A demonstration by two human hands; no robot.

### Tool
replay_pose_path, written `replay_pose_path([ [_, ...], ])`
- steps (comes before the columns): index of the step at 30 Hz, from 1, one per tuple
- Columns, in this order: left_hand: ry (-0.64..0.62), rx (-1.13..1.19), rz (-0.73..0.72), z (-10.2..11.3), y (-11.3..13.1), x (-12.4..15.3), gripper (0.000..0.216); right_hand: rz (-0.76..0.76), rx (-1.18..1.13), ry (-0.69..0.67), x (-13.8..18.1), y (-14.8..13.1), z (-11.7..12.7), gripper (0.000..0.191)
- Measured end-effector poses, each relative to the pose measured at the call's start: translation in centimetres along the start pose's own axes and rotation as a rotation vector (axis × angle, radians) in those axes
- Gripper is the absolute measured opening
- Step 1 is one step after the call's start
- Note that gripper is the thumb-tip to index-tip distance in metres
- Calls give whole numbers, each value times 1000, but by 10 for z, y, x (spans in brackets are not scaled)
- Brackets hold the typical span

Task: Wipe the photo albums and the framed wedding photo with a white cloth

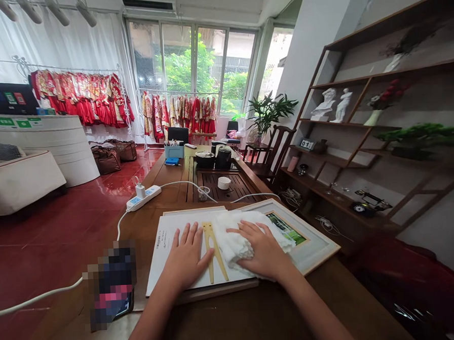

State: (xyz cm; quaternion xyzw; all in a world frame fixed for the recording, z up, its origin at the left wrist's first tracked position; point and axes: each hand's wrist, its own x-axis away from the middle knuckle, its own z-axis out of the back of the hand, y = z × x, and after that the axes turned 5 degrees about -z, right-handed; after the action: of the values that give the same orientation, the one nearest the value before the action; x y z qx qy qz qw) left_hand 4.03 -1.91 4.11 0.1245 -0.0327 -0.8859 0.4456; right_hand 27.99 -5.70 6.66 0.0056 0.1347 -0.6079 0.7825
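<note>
Your two forearms [154, 308] reach in over bare brown wood of the counter [220, 322]. Near the counter's left edge is a dark object [123, 266], probably a phone, largely blurred out.

Between them and the tea things lies a white panel [161, 267]. Your left hand [186, 261] rests flat on it, fingers spread, its thumb against two tan tapered strips [219, 256]. These look light and stiff; pinch them near their wide upper ends.

Your right hand [265, 249] is spread over a white plush cloth [228, 236], pressing rather than clenching. The cloth is bunched across the panel's right side and a framed picture [320, 251]. It should be soft and light, easily gathered by a fold. The picture seems rigid and perhaps fragile; take it by its pale rim.

Past the panel's far edge, a small glass [204, 193] holds something too small to tell. Right of it, a white cup [223, 183] stands on the slatted tea tray [247, 189]; you can't see its contents. Farther on, towards the counter's far end, a pale blue box [174, 151] holds upright, pen-like items [172, 142].
</note>
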Motion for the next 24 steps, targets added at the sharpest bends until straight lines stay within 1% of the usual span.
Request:
replay_pose_path([
  [4,-28,7,-2,4,2,0,69,-11,-21,65,-30,6,-4,64],
  [6,-33,8,0,5,3,0,68,-14,-26,85,-40,8,-5,62],
  [10,-32,-5,16,6,4,-1,66,-19,-26,99,-43,6,-8,61],
  [14,-18,-14,19,3,3,-1,66,2,-18,85,-27,1,-7,61],
  [18,7,-9,12,-1,0,0,67,40,0,29,1,-5,-3,69],
  [20,17,-4,9,-2,-1,0,66,32,13,16,17,-9,-2,71],
  [24,26,6,8,-2,-1,0,65,4,24,16,40,-17,-1,68],
])
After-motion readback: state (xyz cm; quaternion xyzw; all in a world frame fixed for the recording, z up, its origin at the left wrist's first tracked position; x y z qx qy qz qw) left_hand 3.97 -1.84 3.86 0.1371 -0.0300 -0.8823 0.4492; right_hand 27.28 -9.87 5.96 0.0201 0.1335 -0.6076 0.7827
